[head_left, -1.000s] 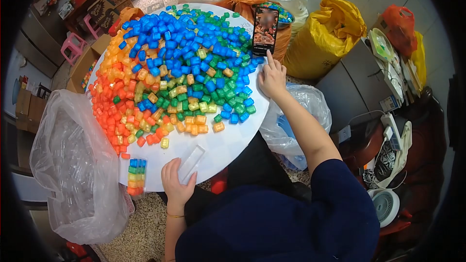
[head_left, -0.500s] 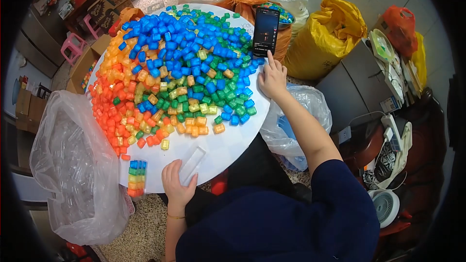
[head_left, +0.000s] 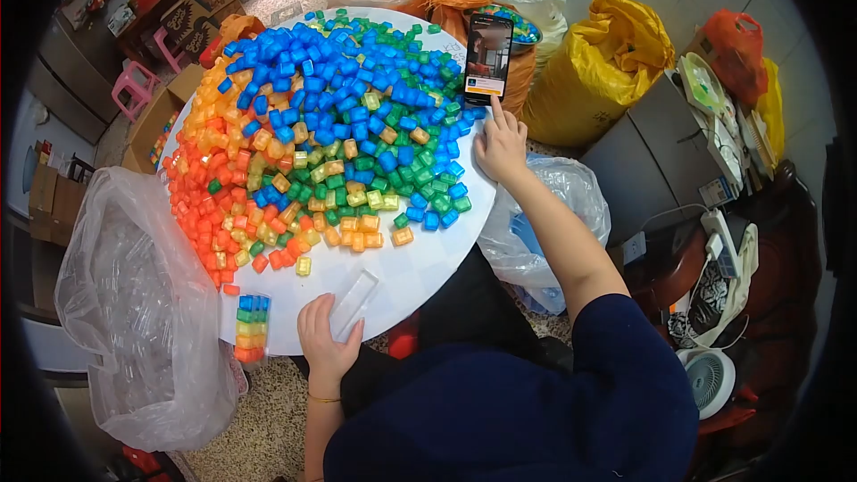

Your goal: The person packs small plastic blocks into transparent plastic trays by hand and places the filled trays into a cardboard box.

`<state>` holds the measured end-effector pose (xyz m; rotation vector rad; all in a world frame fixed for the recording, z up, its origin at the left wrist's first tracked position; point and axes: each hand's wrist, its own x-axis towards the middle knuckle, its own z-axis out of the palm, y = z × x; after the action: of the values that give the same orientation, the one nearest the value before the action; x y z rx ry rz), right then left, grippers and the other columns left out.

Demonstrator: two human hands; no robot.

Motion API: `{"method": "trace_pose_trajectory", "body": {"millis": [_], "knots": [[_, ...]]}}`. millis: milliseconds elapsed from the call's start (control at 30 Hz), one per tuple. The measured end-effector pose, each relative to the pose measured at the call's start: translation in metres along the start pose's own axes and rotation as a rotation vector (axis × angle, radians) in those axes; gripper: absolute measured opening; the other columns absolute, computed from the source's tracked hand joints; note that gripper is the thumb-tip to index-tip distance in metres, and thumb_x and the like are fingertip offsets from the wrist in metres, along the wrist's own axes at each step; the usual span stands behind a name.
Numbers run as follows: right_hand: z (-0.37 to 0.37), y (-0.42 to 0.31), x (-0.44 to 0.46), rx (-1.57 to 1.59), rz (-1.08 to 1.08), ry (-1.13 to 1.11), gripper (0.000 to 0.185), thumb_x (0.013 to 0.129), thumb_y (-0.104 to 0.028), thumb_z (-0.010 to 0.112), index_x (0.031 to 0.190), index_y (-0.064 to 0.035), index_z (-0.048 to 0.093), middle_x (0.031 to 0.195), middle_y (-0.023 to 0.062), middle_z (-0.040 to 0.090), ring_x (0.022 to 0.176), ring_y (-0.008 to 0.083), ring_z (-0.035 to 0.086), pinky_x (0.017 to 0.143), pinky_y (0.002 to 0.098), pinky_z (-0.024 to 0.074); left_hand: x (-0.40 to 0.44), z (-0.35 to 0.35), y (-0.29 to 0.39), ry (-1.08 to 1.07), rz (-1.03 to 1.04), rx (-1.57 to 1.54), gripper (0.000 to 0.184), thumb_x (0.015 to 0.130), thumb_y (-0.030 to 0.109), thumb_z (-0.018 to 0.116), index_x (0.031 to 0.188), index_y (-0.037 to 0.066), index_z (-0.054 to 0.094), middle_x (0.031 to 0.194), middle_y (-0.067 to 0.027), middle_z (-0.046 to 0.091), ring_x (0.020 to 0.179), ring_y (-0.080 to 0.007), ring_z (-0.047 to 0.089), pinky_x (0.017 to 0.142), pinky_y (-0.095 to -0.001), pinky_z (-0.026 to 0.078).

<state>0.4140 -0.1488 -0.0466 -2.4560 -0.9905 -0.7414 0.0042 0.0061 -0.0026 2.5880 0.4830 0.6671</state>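
Note:
My left hand [head_left: 328, 341] rests at the table's near edge, closed around the lower end of a narrow clear plastic box [head_left: 359, 297]. The box lies tilted on the white tabletop and looks see-through, with nothing coloured inside. My right hand [head_left: 503, 145] reaches to the far right rim, index finger stretched toward the bottom of an upright phone [head_left: 488, 58] and the other fingers loosely bent, holding nothing. A lit picture with an orange bar shows on the phone. Left of my left hand stand filled clear boxes [head_left: 252, 328] with blue, green, yellow, orange and red blocks in rows.
A big heap of translucent blocks [head_left: 330, 116] covers much of the round white table [head_left: 437, 254]. A large clear bag [head_left: 147, 321] of clear plastic pieces hangs at the left. Another clear bag [head_left: 571, 196] sits below my right arm, and a yellow sack [head_left: 598, 71] stands beyond.
The phone screen has switched from a dark view to a brighter picture with an orange bar near its bottom. Both hands and the blocks stay where they were.

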Motion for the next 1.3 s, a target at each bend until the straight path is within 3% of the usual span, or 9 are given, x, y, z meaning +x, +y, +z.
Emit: {"method": "trace_pose_trajectory", "body": {"millis": [767, 867, 967, 1067, 1100, 1167, 1200, 1267, 1300], "knots": [[0.002, 0.001, -0.003, -0.001, -0.017, 0.035, 0.021, 0.072, -0.019, 0.062, 0.083, -0.0017, 0.057, 0.142, 0.0193, 0.039, 0.111, 0.0308, 0.048, 0.088, 0.0449, 0.0353, 0.001, 0.000, 0.001, 0.002, -0.004, -0.006, 0.058, 0.066, 0.018, 0.076, 0.115, -0.002, 0.052, 0.113, -0.0176, 0.055, 0.106, -0.0361, 0.050, 0.094, -0.0444, 0.040], [0.003, 0.001, -0.005, -0.005, -0.024, 0.043, 0.020, 0.072, -0.019, 0.062, 0.082, -0.0021, 0.057, 0.142, 0.0187, 0.039, 0.111, 0.0310, 0.048, 0.088, 0.0450, 0.0354, 0.002, -0.002, 0.002, 0.015, 0.008, -0.015, 0.057, 0.065, 0.013, 0.076, 0.114, -0.001, 0.052, 0.112, -0.0186, 0.055, 0.104, -0.0369, 0.051, 0.092, -0.0436, 0.040], [0.000, 0.002, -0.004, -0.005, -0.029, 0.016, 0.025, 0.070, -0.018, 0.063, 0.089, -0.0023, 0.060, 0.141, 0.0176, 0.040, 0.113, 0.0312, 0.047, 0.088, 0.0486, 0.0345, 0.001, -0.001, 0.000, 0.013, -0.004, -0.011, 0.056, 0.065, 0.012, 0.076, 0.114, -0.002, 0.052, 0.113, -0.0188, 0.055, 0.105, -0.0366, 0.051, 0.092, -0.0428, 0.041], [-0.022, -0.010, -0.002, 0.179, 0.029, 0.127, 0.025, 0.070, -0.015, 0.067, 0.093, -0.0049, 0.062, 0.133, 0.0175, 0.047, 0.110, 0.0338, 0.050, 0.091, 0.0450, 0.0358, -0.003, -0.009, 0.003, 0.044, -0.092, -0.085, 0.056, 0.067, 0.008, 0.076, 0.117, -0.002, 0.051, 0.117, -0.0194, 0.054, 0.109, -0.0364, 0.050, 0.095, -0.0416, 0.040], [-0.034, -0.018, 0.002, 0.225, -0.023, 0.251, 0.023, 0.071, -0.013, 0.068, 0.091, -0.0038, 0.062, 0.128, 0.0181, 0.051, 0.105, 0.0351, 0.053, 0.087, 0.0430, 0.0403, -0.006, -0.013, 0.003, 0.048, -0.135, -0.068, 0.056, 0.067, 0.008, 0.076, 0.117, -0.002, 0.051, 0.117, -0.0194, 0.054, 0.109, -0.0364, 0.050, 0.095, -0.0416, 0.040], [-0.058, -0.048, 0.001, 0.441, -0.006, 0.262, 0.023, 0.072, -0.011, 0.068, 0.093, -0.0025, 0.061, 0.112, 0.0165, 0.059, 0.096, 0.0332, 0.057, 0.082, 0.0403, 0.0438, -0.013, -0.023, 0.001, 0.073, -0.163, -0.075, 0.058, 0.068, 0.009, 0.076, 0.119, -0.002, 0.050, 0.118, -0.0194, 0.053, 0.110, -0.0359, 0.049, 0.096, -0.0411, 0.040], [-0.061, -0.069, -0.008, 0.474, -0.012, 0.237, 0.023, 0.072, -0.011, 0.068, 0.093, -0.0025, 0.061, 0.112, 0.0165, 0.059, 0.096, 0.0332, 0.057, 0.082, 0.0403, 0.0438, -0.015, -0.025, 0.000, 0.073, -0.198, -0.053, 0.058, 0.068, 0.009, 0.076, 0.119, -0.002, 0.050, 0.118, -0.0194, 0.053, 0.110, -0.0359, 0.049, 0.096, -0.0411, 0.040], [-0.068, -0.124, -0.032, 0.819, -0.024, -0.088, 0.023, 0.074, -0.010, 0.067, 0.094, -0.0029, 0.060, 0.096, 0.0133, 0.061, 0.088, 0.0281, 0.060, 0.077, 0.0374, 0.0445, -0.011, -0.022, 0.000, 0.047, -0.163, -0.057, 0.059, 0.070, 0.011, 0.076, 0.120, -0.002, 0.049, 0.119, -0.0191, 0.053, 0.110, -0.0355, 0.049, 0.096, -0.0410, 0.039], [-0.076, -0.153, -0.044, 0.769, -0.225, -0.222, 0.024, 0.074, -0.007, 0.066, 0.097, -0.0043, 0.059, 0.087, 0.0114, 0.061, 0.081, 0.0264, 0.061, 0.075, 0.0375, 0.0443, -0.006, -0.018, 0.001, 0.047, -0.180, -0.041, 0.059, 0.070, 0.011, 0.076, 0.120, -0.002, 0.049, 0.119, -0.0191, 0.053, 0.110, -0.0355, 0.049, 0.096, -0.0410, 0.039]]}}
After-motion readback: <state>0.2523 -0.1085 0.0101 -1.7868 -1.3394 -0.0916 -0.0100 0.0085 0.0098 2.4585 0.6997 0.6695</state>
